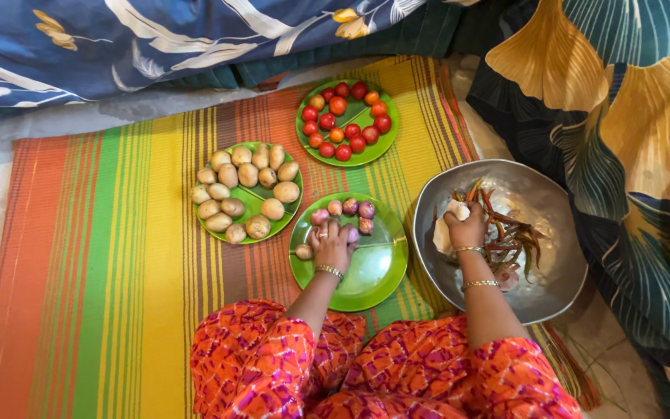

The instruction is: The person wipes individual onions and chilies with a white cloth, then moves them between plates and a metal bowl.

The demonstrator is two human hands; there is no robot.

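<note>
Left hand (332, 244): fingers curled on small onions (348, 208), about six, row running left-right.
Right hand (467, 229): clamped on white piece (454, 211) in steel bowl (552, 287).

Green plates (381, 268), red tomatoes (338, 106), striped multicolour mat (118, 256), orange-and-purple patterned clothing (257, 365), grey bowl (552, 287).

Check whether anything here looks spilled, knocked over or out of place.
Nothing stands out. The potatoes, tomatoes and small onions sit on their green plates, and the chillies lie inside the metal bowl. The left hand rests on the onions; the right hand holds something pale in the bowl.
</note>
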